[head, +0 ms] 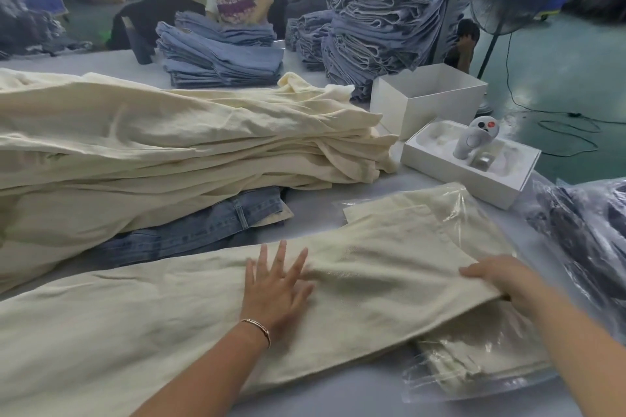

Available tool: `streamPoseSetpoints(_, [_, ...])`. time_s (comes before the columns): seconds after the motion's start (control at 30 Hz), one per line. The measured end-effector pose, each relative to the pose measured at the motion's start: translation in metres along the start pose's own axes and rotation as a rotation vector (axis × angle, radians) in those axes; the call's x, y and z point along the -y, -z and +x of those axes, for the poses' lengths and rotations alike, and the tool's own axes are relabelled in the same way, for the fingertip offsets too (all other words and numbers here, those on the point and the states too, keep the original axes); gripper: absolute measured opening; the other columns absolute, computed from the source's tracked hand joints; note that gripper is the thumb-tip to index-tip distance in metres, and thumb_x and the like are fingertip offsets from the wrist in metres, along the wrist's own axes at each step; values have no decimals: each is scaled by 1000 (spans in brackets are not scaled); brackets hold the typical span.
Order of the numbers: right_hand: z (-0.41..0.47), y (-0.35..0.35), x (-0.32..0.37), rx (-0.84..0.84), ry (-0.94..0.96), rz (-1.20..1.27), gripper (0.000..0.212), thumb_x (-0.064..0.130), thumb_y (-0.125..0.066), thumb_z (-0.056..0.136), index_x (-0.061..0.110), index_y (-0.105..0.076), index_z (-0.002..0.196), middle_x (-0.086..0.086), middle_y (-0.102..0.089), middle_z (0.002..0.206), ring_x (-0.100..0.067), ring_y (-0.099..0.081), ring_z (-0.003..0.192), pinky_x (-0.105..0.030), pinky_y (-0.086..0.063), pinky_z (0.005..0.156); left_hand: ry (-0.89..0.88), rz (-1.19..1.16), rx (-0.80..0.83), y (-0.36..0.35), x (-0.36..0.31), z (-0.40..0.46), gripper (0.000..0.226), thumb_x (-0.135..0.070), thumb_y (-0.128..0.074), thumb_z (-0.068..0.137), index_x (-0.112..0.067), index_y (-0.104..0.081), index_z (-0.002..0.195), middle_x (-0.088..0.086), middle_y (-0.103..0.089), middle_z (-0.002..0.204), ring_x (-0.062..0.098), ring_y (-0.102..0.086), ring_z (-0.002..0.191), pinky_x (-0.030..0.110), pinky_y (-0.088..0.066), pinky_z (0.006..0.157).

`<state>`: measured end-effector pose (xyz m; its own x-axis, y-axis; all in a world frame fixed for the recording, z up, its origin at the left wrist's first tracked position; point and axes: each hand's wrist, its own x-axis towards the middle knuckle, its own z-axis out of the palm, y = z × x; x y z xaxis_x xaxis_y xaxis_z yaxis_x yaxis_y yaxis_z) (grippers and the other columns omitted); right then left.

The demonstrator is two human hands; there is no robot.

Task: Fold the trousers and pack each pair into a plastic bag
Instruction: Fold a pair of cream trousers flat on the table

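1. One pair of cream trousers [169,325] lies spread across the near table edge, its right end over a bagged cream pair [474,362].
2. Risk, as I judge it: smoothing could drag the slippery plastic bag [481,213] beneath, skewing the fold.
3. Left hand [276,291] presses flat on the cloth at mid-length, fingers spread and straight.
4. Right hand [501,276] grips the trousers' right edge, fingers curled over the hem, forearm reaching in from the lower right.
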<state>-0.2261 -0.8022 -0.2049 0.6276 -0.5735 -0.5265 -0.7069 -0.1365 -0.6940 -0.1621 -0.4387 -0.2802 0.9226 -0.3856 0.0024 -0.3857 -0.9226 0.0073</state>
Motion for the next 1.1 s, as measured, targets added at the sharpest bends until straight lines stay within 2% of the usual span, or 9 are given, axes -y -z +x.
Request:
streamPoseSetpoints(0.07, [-3,7,14,110,-45,80,17,-1,-70,78,-2,-64,93,-13,-65,71,-24,-61,56,-30,-51,43,-33,20,-11,4,1,-6,59,-60,-23,91,-36,-45,141,4,-43,148,34,-39,136,57,-37,105])
streamPoseSetpoints(0.17, [-16,8,36,250,-60,251,11,3,-62,80,2,-62,91,-11,-67,64,-20,-64,47,-30,-53,41,-33,-79,188,-3,6,-11,58,-61,-19,95,-45,-9,150,-5,-2,162,24,0,149,49,-3,119])
streamPoseSetpoints(0.23, [-27,1,52,276,-20,305,12,6,-61,81,0,-64,91,-14,-69,66,-22,-66,48,-30,-54,42,-17,-183,199,2,12,-10,57,-57,-21,98,-44,-3,150,-7,2,161,20,6,148,43,2,119])
streamPoseSetpoints(0.37, [-61,-30,85,305,152,375,14,9,-62,79,1,-65,90,-13,-67,72,-23,-63,55,-29,-53,55,41,-379,-38,16,37,-33,50,-44,-28,101,-33,-24,150,-7,-21,158,14,-12,146,31,-9,119])
streamPoseSetpoints(0.53, [-140,-103,126,321,461,407,18,6,-65,76,12,-67,60,-5,-61,58,-16,-57,47,-21,-45,42,159,-716,-215,27,86,-88,32,-23,-44,101,-19,-58,129,-5,-57,132,11,-46,124,20,-29,106])
streamPoseSetpoints(0.67, [-213,-190,134,469,658,360,11,18,-70,63,10,-74,70,15,-67,87,-6,-64,67,-17,-48,52,504,-1369,-241,48,126,-118,25,-22,-42,102,-23,-67,103,0,-72,99,19,-66,92,25,-49,75])
streamPoseSetpoints(0.83, [-254,-300,96,676,747,-24,33,26,-69,85,7,-67,112,7,-57,125,-9,-55,108,-9,-42,80,796,-2098,141,51,178,-137,73,-66,-31,92,-4,-63,117,19,-66,115,36,-62,103,42,-49,83])
streamPoseSetpoints(0.97, [-244,-318,53,563,802,-510,26,52,-61,87,28,-69,90,11,-43,143,-7,-36,132,-29,-28,109,709,-1945,298,41,178,-143,51,-50,-49,94,-8,-68,117,17,-69,113,34,-65,106,40,-51,91])
streamPoseSetpoints(1.1, [-216,-289,40,250,829,-458,24,41,-62,90,21,-71,100,6,-54,133,-14,-43,128,-27,-31,102,685,-1380,-8,38,165,-128,18,-3,-72,78,-11,-69,94,5,-74,88,19,-68,75,28,-55,68])
